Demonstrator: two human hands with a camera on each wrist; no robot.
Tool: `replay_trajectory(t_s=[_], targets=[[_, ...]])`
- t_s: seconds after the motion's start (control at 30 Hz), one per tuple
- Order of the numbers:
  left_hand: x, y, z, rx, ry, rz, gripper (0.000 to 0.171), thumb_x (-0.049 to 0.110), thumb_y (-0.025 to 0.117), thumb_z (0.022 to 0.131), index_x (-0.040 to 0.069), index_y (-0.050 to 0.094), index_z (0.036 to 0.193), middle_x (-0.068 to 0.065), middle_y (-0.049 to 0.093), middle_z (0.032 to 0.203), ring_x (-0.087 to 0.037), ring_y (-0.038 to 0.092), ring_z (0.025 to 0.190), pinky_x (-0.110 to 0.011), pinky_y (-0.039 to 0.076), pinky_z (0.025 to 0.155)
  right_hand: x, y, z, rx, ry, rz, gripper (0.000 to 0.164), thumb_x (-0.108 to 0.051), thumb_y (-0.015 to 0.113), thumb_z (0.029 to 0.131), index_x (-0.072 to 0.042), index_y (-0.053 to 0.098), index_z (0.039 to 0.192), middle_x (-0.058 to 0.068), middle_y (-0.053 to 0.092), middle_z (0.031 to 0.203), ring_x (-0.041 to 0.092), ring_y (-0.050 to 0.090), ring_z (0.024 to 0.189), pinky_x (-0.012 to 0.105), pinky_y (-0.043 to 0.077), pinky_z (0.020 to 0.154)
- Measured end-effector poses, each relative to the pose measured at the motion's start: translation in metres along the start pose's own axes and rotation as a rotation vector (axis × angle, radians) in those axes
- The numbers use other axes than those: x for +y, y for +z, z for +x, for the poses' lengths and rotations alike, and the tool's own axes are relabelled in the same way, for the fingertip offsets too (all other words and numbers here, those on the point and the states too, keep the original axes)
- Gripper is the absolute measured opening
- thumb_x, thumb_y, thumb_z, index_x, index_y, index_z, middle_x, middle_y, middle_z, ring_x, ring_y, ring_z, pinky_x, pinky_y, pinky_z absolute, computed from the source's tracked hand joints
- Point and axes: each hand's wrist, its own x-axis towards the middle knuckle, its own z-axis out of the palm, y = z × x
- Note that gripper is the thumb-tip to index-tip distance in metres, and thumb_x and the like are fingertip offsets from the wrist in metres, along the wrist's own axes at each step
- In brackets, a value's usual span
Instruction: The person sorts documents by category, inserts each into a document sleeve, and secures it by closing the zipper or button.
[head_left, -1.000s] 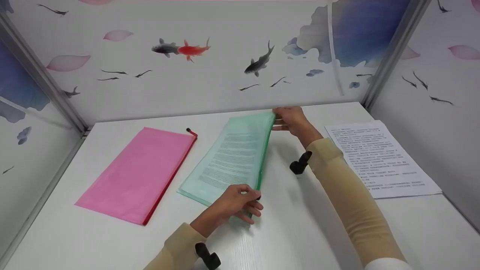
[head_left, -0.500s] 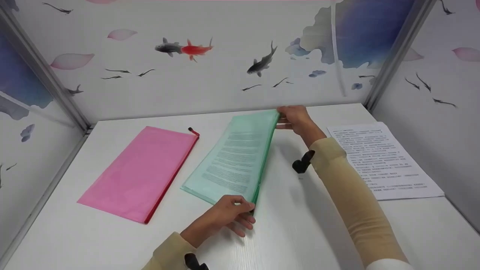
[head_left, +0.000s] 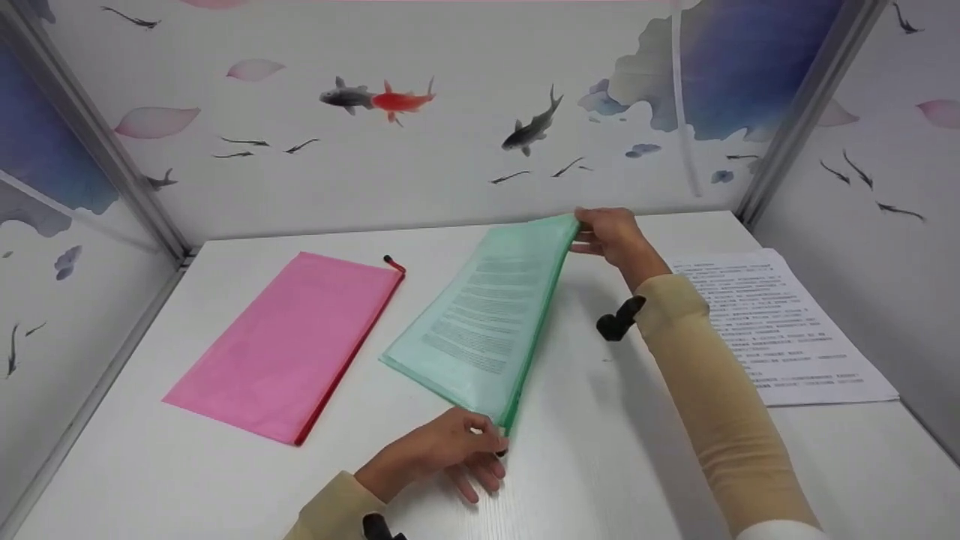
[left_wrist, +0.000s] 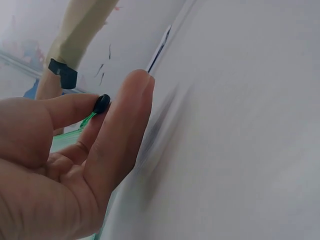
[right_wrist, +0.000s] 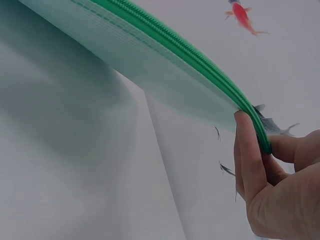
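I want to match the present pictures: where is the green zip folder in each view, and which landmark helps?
Head: the green zip folder is near the centre, right of the pink folder.
Left wrist: only a small part shows at left, behind the left hand.
Right wrist: across the top, its zipper running to the right hand.
Shared landmark: the painted wall.

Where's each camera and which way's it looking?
Head: on the head, facing forward and down at a pink folder, green folder and papers; left hand and right hand show.
Left wrist: on that wrist, facing the left hand pinching a dark zipper pull; the right sleeve shows.
Right wrist: on that wrist, facing the right hand holding the green folder's corner.
Head and right wrist both show that grip.
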Motion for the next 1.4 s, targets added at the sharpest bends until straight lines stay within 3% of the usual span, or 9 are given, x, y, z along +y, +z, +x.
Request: replay_trajectory(t_s=[0.33, 0.53, 0.83, 1.07, 1.4], targets=[[-0.004, 0.003, -0.006, -0.181, -0.025, 0.05, 0.021, 0.023, 0.065, 0.096, 0.003, 0.068, 0.091, -0.007, 0.073, 0.076, -0.013, 0.071, 0.062, -0.027, 0.057, 0.048, -0.001, -0.014, 0.0, 0.023, -0.02, -0.005, 0.049, -0.027, 0.054, 0.104, 0.004, 0.051, 0.141, 0.003, 0.065, 0.099, 0.009, 0.071, 0.081, 0.029, 0.061, 0.084], [-0.007, 0.004, -0.006, -0.214, -0.012, 0.072, 0.02, 0.022, 0.066, 0.095, 0.003, 0.07, 0.09, -0.007, 0.073, 0.074, -0.013, 0.07, 0.059, -0.027, 0.056, 0.047, 0.004, -0.016, 0.0, 0.025, -0.031, -0.008, 0.049, -0.027, 0.053, 0.104, 0.005, 0.051, 0.141, 0.003, 0.065, 0.1, 0.009, 0.071, 0.082, 0.029, 0.061, 0.084], [-0.007, 0.003, -0.004, -0.194, -0.028, 0.08, 0.023, 0.027, 0.066, 0.096, 0.004, 0.071, 0.093, -0.006, 0.074, 0.076, -0.013, 0.07, 0.059, -0.027, 0.056, 0.047, 0.014, -0.011, 0.001, 0.059, -0.048, -0.035, 0.05, -0.032, 0.052, 0.104, 0.001, 0.051, 0.142, 0.008, 0.062, 0.116, 0.022, 0.068, 0.11, 0.027, 0.061, 0.084], [-0.004, 0.0, 0.0, -0.149, -0.003, 0.092, 0.024, 0.027, 0.064, 0.098, 0.004, 0.072, 0.097, -0.007, 0.073, 0.078, -0.012, 0.071, 0.059, -0.027, 0.057, 0.047, 0.03, -0.011, -0.001, 0.12, -0.099, -0.247, 0.048, -0.029, 0.05, 0.105, 0.0, 0.051, 0.143, 0.02, 0.062, 0.133, 0.03, 0.065, 0.12, 0.026, 0.061, 0.08], [0.003, -0.008, -0.002, -0.009, -0.032, 0.126, 0.022, 0.026, 0.065, 0.097, 0.005, 0.072, 0.098, -0.009, 0.074, 0.078, -0.012, 0.069, 0.056, -0.027, 0.056, 0.046, 0.05, -0.017, -0.012, 0.118, -0.085, -0.412, 0.053, -0.027, 0.05, 0.104, 0.003, 0.044, 0.147, 0.021, 0.047, 0.152, 0.034, 0.05, 0.138, 0.042, 0.048, 0.11]])
